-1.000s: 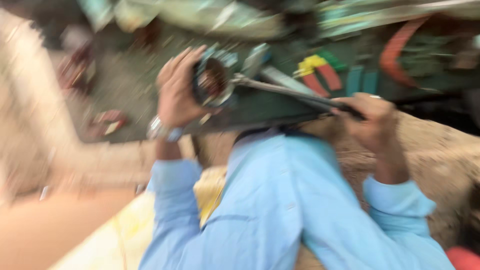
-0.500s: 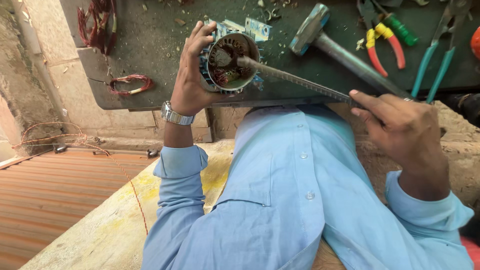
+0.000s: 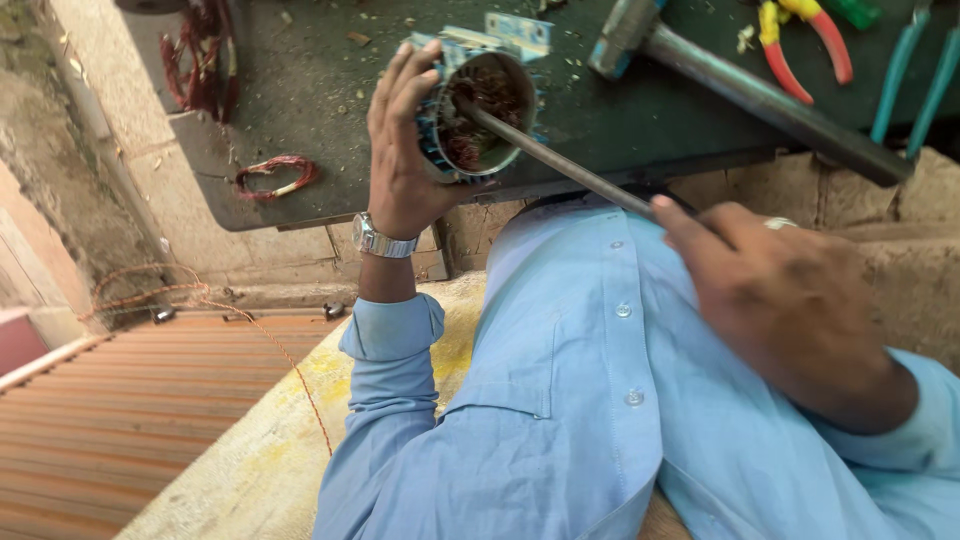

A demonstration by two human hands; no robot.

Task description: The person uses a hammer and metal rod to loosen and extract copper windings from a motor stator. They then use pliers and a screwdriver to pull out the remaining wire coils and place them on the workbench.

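the dark, grit-strewn flat counter fills the top of the view, and its near edge is where the work sits. over it, on the right, lies a long grey steel hammer with its head toward the middle; beyond it are red-and-yellow handled pliers and a pair of teal-handled pliers, all untouched. the left hand, with a silver wristwatch, wraps round the side of a round metal motor stator with blue-edged slots and reddish copper windings, fingers curled over its rim, holding it tipped at the counter edge with its open bore facing the person. the right hand, with a ring on one finger, closes on the near end of a thin dark steel rod, index finger laid along it; the far tip of the rod is inside the bore, against the tangle of copper wire. the step in hand looks like prying or pushing the old windings out of the core. the next move seems to call for a firm hold on the stator so it does not roll, and a controlled push or lever along the rod, kept clear of the left fingers at the rim. smaller bits lie at the left: a bundle of dark red wire and a small loop of red copper wire on the counter, well apart from the hands.
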